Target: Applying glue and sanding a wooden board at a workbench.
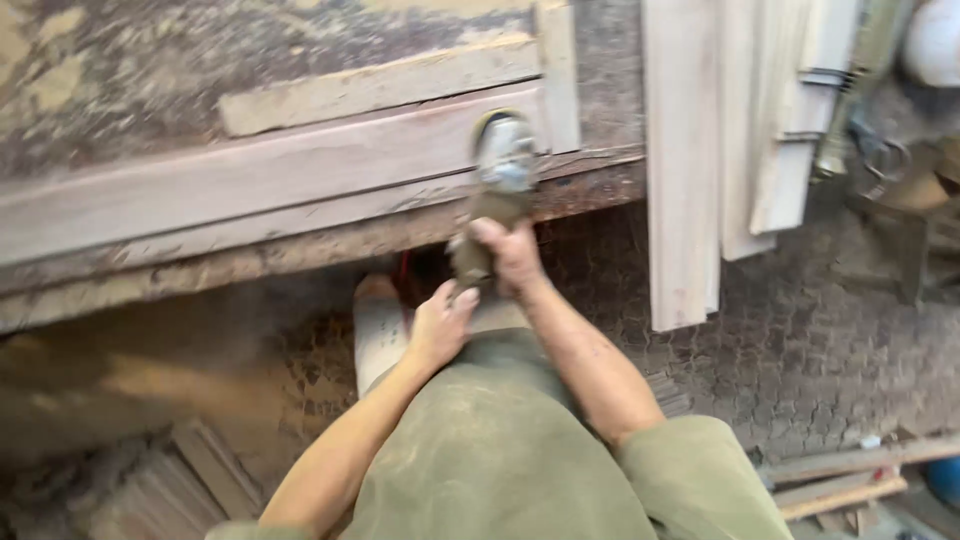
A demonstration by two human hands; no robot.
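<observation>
Sawdust is coating pretty much everything here, so details are getting lost. Right hand (512, 252) is wrapping its grip tight around the body of an angle grinder (497, 190), and the left hand (440, 322) is closing on the tail end of the same tool, just below. The grinder's head is sitting against the edge of a long reddish wooden plank (250, 175) lying on the dusty counter (120, 60). Motion blur is making the disc hard to read. No packages or labels are showing anywhere. Pale boards (682, 160) are leaning upright to the right, tops cut off by the frame. Something white and round (935, 40) is sitting in the top right corner, mostly cropped. Scrap slats (840, 485) are lying on the floor.
</observation>
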